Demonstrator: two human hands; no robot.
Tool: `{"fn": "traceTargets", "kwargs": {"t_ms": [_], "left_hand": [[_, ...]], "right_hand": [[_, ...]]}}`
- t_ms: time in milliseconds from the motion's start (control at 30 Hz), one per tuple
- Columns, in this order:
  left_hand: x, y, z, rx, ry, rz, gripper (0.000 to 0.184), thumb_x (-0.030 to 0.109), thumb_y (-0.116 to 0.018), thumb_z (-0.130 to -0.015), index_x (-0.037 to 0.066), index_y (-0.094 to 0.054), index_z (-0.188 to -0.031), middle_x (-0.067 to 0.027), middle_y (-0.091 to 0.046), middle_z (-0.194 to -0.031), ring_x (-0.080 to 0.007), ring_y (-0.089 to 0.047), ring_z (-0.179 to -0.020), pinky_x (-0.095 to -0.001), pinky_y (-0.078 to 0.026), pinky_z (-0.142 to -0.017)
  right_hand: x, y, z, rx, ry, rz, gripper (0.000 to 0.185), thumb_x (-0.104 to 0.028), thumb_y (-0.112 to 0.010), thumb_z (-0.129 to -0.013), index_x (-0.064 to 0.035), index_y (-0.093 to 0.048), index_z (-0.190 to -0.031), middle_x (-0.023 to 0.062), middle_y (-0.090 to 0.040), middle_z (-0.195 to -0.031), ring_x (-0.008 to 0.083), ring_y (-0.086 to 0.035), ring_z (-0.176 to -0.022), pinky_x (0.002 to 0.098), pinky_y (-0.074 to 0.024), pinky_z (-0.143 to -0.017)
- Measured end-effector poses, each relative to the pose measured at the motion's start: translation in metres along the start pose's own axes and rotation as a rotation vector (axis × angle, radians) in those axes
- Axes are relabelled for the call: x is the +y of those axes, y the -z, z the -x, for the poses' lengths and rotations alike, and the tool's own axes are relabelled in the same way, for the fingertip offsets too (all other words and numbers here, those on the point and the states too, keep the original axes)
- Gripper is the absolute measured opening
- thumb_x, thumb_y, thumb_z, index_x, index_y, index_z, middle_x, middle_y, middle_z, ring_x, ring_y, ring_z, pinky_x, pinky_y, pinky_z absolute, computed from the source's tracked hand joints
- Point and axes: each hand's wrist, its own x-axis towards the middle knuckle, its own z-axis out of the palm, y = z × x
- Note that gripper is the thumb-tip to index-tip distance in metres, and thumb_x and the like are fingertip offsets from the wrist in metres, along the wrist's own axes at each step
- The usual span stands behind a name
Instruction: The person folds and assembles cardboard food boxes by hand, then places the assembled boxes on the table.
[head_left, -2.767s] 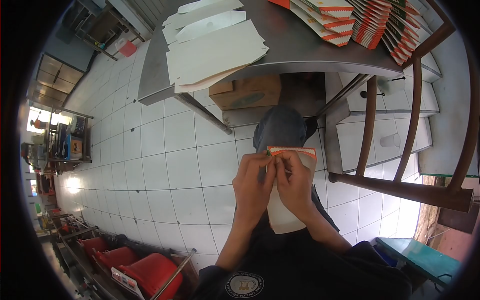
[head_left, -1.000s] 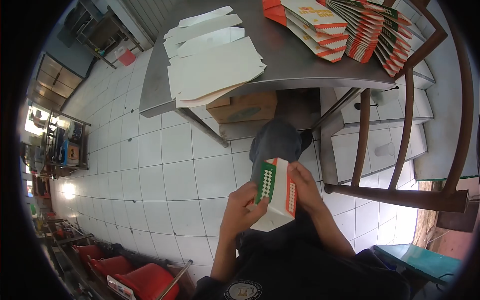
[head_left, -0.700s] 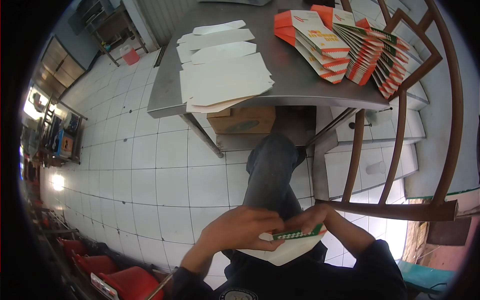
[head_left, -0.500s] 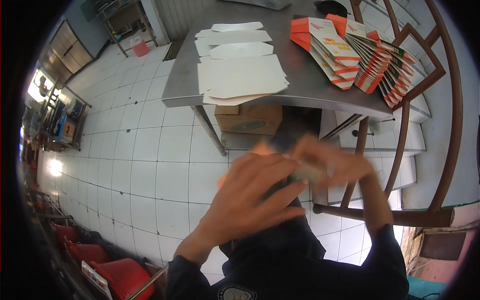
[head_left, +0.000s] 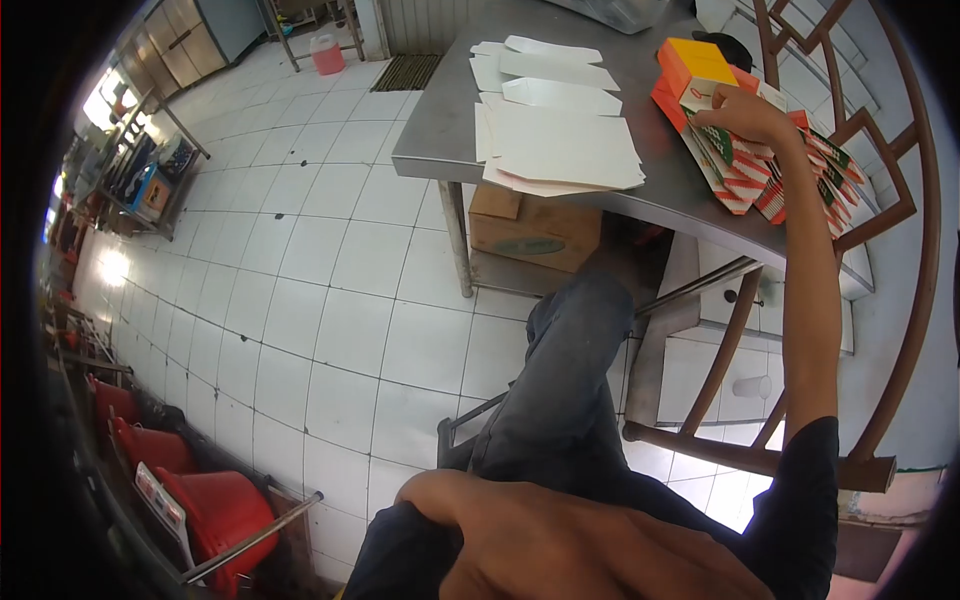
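My right hand (head_left: pixel 748 118) reaches over the right end of the metal table (head_left: pixel 440 130), its fingers closed on a printed carton (head_left: pixel 697 62) with a yellow end panel. That carton lies on top of flattened orange, white and green cartons (head_left: pixel 735 190), fanned out by the table's right edge. Close to the camera at the bottom, my left hand (head_left: pixel 580 545) shows only its back and wrist; the fingers are hidden. White card sheets (head_left: pixel 560 150) lie overlapped on the left half of the table, with neither hand touching them.
A cardboard box (head_left: pixel 535 230) is under the table. A brown metal railing (head_left: pixel 715 370) runs beside white tiled steps (head_left: pixel 700 355) at the right. Red chairs (head_left: pixel 220 510) are at the lower left. A dark cap (head_left: pixel 728 48) and plastic container (head_left: pixel 620 12) are at the back.
My right hand has moved from over my lap out to the printed cartons, where a carton with a yellow end now lies. My left hand has dropped toward my body. The view has shifted.
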Motion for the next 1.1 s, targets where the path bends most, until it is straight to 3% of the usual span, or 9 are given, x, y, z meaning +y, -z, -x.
{"fn": "traceTargets", "kwargs": {"t_ms": [200,433,533,600,700,767,900,967,1100], "left_hand": [[0.014,0.048,-0.008,-0.174,0.144,0.182,0.081,0.063,-0.066,-0.09,-0.006,-0.056,-0.131,-0.0243,-0.053,-0.125,-0.0323,-0.063,-0.1,-0.0378,-0.055,-0.079],[0.029,0.03,-0.031,-0.129,0.432,0.283,0.076,0.068,-0.08,-0.074,0.005,-0.062,-0.113,-0.0138,-0.057,-0.102,-0.0204,-0.056,-0.081,-0.0287,-0.045,-0.063],[0.009,0.065,-0.061,-0.508,0.451,0.44,0.078,0.07,-0.082,-0.07,0.007,-0.062,-0.111,-0.0135,-0.057,-0.096,-0.0194,-0.055,-0.079,-0.0283,-0.043,-0.062],[0.003,0.066,-0.068,-0.521,0.451,0.45,0.08,0.071,-0.081,-0.071,0.007,-0.059,-0.114,-0.0129,-0.056,-0.094,-0.0199,-0.054,-0.077,-0.0293,-0.042,-0.061],[0.026,0.029,-0.054,-0.162,0.494,0.215,0.078,0.071,-0.076,-0.076,0.007,-0.057,-0.116,-0.0111,-0.056,-0.093,-0.0221,-0.055,-0.077,-0.0326,-0.043,-0.063],[0.048,0.037,-0.057,-0.191,0.63,0.072,0.068,0.066,-0.069,-0.084,0.004,-0.058,-0.109,-0.0102,-0.058,-0.093,-0.0245,-0.057,-0.081,-0.0363,-0.045,-0.07],[0.068,0.083,-0.049,-0.243,0.73,-0.288,0.053,0.056,-0.062,-0.097,0.002,-0.059,-0.095,-0.0073,-0.058,-0.09,-0.0253,-0.059,-0.085,-0.0395,-0.048,-0.079],[0.077,0.109,-0.041,-0.1,0.807,-0.676,0.044,0.046,-0.07,-0.095,0.004,-0.06,-0.098,-0.0067,-0.057,-0.089,-0.0204,-0.058,-0.083,-0.0336,-0.047,-0.075],[0.079,0.143,-0.042,0.116,0.895,-1.519,0.02,0.017,-0.075,-0.093,0.003,-0.062,-0.095,-0.0062,-0.062,-0.092,-0.015,-0.06,-0.088,-0.0297,-0.047,-0.079]], "right_hand": [[0.016,-0.015,0.004,0.427,-0.08,-0.315,0.068,-0.061,-0.066,-0.079,0.0033,-0.061,-0.103,0.0156,-0.066,-0.087,0.0242,-0.064,-0.084,0.0364,-0.0488,-0.077],[0.022,-0.03,-0.012,-0.059,-0.027,-0.191,0.072,-0.064,-0.062,-0.084,0.0034,-0.064,-0.11,0.0135,-0.067,-0.093,0.0228,-0.064,-0.089,0.0342,-0.0501,-0.082],[0.008,-0.06,0.002,-0.083,-0.061,-0.394,0.071,-0.064,-0.061,-0.088,0.002,-0.066,-0.115,0.0157,-0.069,-0.099,0.0235,-0.066,-0.093,0.0359,-0.0507,-0.086],[0.0,-0.111,0.014,0.315,0.03,-0.185,0.07,-0.062,-0.061,-0.09,0.0017,-0.068,-0.118,0.0205,-0.072,-0.106,0.0338,-0.069,-0.097,0.0423,-0.0521,-0.089],[-0.001,-0.117,0.015,0.346,-0.086,-0.089,0.071,-0.061,-0.061,-0.09,0.0033,-0.067,-0.118,0.0248,-0.072,-0.108,0.0411,-0.069,-0.103,0.0462,-0.0528,-0.09],[-0.009,-0.073,0.026,0.152,-0.124,-0.219,0.071,-0.061,-0.059,-0.091,0.0043,-0.067,-0.118,0.0273,-0.072,-0.108,0.044,-0.068,-0.105,0.0484,-0.0531,-0.091],[-0.025,-0.038,0.023,0.364,-0.2,0.001,0.06,-0.048,-0.066,-0.091,0.0051,-0.065,-0.119,0.0279,-0.07,-0.111,0.04,-0.067,-0.107,0.0448,-0.0511,-0.096],[-0.051,-0.039,0.038,0.823,0.107,0.071,0.058,-0.043,-0.069,-0.092,0.0046,-0.063,-0.126,0.0282,-0.063,-0.129,0.0377,-0.062,-0.121,0.0425,-0.0466,-0.105],[-0.129,-0.06,0.064,0.278,0.603,-0.454,0.066,-0.048,-0.076,-0.087,-0.0033,-0.063,-0.134,0.0188,-0.057,-0.143,0.0353,-0.054,-0.132,0.0392,-0.0416,-0.111]]}}
